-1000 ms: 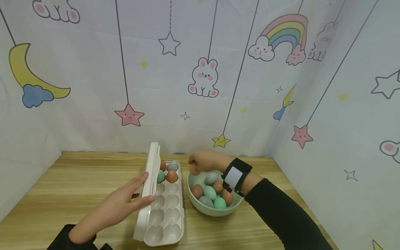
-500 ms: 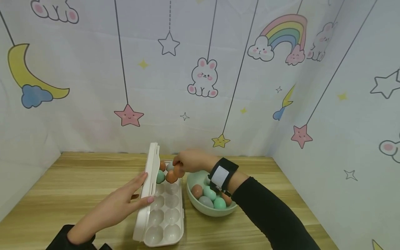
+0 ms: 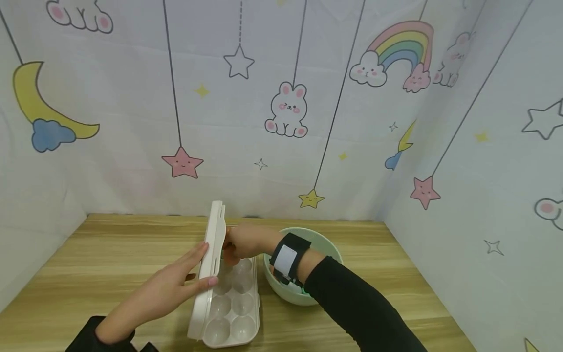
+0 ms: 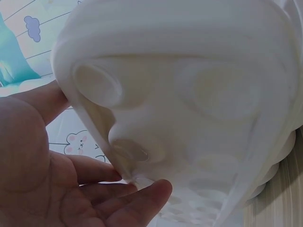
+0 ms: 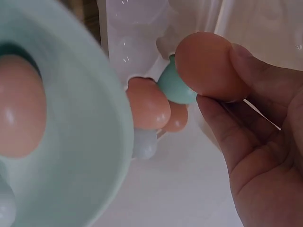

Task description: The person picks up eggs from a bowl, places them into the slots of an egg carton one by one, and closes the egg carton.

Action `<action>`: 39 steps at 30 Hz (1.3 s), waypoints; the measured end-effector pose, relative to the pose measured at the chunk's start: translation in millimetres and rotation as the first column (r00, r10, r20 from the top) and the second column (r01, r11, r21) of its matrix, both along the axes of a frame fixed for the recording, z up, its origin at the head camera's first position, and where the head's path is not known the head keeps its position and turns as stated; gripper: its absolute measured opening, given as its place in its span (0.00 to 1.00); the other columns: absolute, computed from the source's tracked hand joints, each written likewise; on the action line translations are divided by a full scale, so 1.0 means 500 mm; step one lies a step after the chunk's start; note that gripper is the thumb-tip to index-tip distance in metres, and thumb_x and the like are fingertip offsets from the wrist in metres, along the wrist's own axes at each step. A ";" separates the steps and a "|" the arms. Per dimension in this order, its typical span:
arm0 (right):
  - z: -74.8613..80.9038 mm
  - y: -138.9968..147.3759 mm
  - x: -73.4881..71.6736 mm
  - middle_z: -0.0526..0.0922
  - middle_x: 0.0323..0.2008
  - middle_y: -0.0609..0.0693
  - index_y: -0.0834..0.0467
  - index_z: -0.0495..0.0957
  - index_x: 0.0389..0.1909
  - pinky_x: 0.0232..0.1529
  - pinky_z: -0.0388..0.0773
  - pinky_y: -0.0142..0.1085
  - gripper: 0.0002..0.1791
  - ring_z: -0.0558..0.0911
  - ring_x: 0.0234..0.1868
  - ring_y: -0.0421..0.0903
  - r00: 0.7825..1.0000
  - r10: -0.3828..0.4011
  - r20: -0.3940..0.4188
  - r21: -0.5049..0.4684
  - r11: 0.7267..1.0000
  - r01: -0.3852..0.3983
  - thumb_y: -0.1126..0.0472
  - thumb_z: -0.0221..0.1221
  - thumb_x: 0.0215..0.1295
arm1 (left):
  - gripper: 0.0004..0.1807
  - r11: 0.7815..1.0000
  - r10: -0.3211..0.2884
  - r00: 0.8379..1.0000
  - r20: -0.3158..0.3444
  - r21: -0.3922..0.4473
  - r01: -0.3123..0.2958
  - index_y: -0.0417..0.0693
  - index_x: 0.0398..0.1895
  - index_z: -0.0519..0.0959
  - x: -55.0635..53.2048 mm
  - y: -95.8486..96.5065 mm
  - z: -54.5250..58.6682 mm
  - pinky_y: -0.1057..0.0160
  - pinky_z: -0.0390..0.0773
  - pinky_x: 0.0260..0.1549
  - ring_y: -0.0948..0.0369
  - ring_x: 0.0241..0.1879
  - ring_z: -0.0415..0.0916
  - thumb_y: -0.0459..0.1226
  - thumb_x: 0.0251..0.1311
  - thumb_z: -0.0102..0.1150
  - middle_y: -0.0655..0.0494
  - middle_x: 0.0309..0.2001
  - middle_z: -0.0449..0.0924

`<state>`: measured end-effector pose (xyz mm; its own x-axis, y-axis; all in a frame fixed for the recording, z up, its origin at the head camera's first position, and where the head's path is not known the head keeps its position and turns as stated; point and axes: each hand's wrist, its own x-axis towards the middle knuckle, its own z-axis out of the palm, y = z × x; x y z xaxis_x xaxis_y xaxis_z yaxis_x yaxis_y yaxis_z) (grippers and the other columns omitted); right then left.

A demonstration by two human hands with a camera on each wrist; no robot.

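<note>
A white plastic egg carton (image 3: 243, 305) stands lengthwise on the table, its lid (image 3: 213, 244) raised nearly upright. My left hand (image 3: 164, 288) holds the lid by its edge, thumb tip at the near side and the other fingers further along. Over the carton's far half, my right hand (image 3: 250, 239) pinches a brown egg (image 5: 208, 66) between thumb and fingers. That egg overlaps a green egg (image 5: 173, 84) in the right wrist view. Beside this one sit an orange-brown egg (image 5: 147, 105), another brown egg (image 5: 177, 119) and a grey egg (image 5: 145, 144). The carton's near cups hold nothing.
A pale green bowl (image 3: 327, 242) of eggs stands right of the carton, partly hidden under the right wrist and its black band (image 3: 290, 256). A wooden table (image 3: 132, 254) carries everything. Behind it hangs a white printed curtain (image 3: 246, 186).
My right hand has carried the brown egg left from over the bowl to the carton's far cups, close to the lid. The left hand and lid have stayed still.
</note>
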<state>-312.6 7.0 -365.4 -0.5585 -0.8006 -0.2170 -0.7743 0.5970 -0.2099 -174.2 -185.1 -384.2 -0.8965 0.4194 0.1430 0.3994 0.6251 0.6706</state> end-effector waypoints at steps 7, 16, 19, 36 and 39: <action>-0.041 -0.020 0.001 0.81 0.33 0.46 0.54 0.80 0.42 0.37 0.74 0.25 0.14 0.74 0.32 0.38 0.995 0.030 -0.091 -0.059 0.998 -0.035 0.60 0.68 0.53 | 0.45 1.000 -0.009 1.000 -0.002 0.006 0.009 0.44 0.74 0.48 -0.003 0.002 -0.001 0.47 0.79 0.47 0.50 0.52 0.74 0.58 0.63 0.52 0.38 0.73 0.47; -0.063 -0.049 0.004 0.81 0.33 0.46 0.55 0.77 0.45 0.40 0.74 0.29 0.22 0.74 0.30 0.40 0.981 -0.015 -0.193 0.097 0.995 0.034 0.51 0.68 0.49 | 0.45 1.000 -0.003 1.000 0.002 -0.006 0.003 0.44 0.74 0.49 -0.002 0.005 0.004 0.46 0.79 0.48 0.49 0.52 0.73 0.59 0.63 0.51 0.38 0.73 0.47; -0.067 -0.056 0.007 0.79 0.31 0.42 0.54 0.77 0.42 0.49 0.68 0.30 0.20 0.73 0.32 0.38 0.969 0.033 -0.245 0.152 0.988 0.005 0.51 0.68 0.50 | 0.46 1.000 0.001 1.000 -0.004 -0.011 -0.001 0.43 0.74 0.49 -0.002 0.005 0.003 0.46 0.79 0.48 0.48 0.53 0.73 0.59 0.63 0.51 0.37 0.73 0.48; -0.063 -0.075 0.006 0.77 0.35 0.39 0.49 0.77 0.41 0.58 0.61 0.37 0.19 0.70 0.39 0.37 0.947 0.080 -0.312 0.281 0.960 0.012 0.46 0.67 0.50 | 0.46 1.000 0.000 1.000 -0.012 -0.014 0.000 0.44 0.74 0.48 -0.003 0.005 0.000 0.45 0.79 0.48 0.50 0.51 0.74 0.59 0.63 0.51 0.38 0.73 0.47; -0.059 -0.072 0.007 0.78 0.34 0.40 0.51 0.77 0.41 0.57 0.63 0.34 0.20 0.70 0.37 0.37 0.958 0.052 -0.283 0.246 0.969 0.020 0.47 0.68 0.49 | 0.46 1.000 -0.001 1.000 -0.012 -0.011 0.001 0.43 0.74 0.49 -0.002 0.006 0.000 0.46 0.79 0.48 0.49 0.52 0.74 0.59 0.63 0.51 0.37 0.73 0.47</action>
<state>-309.0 -28.9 -395.1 -0.6131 -0.7527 -0.2399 -0.7899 0.5887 0.1716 -175.3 -182.4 -384.3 -0.8944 0.4217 0.1491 0.4078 0.6318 0.6592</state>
